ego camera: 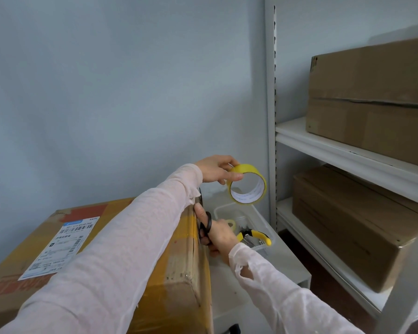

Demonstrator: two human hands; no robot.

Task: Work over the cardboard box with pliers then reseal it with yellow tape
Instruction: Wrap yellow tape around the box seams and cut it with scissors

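A large cardboard box with a white shipping label and yellow tape along its right edge sits at the lower left. My left hand holds a roll of yellow tape up in the air past the box's far right corner. My right hand grips black-handled scissors against the box's right side. Yellow-handled pliers lie in a clear plastic tray just right of that hand.
The tray rests on a white table beside the box and also holds a smaller tape roll. A metal shelf unit on the right carries two brown cartons, one above the other. A plain wall stands behind.
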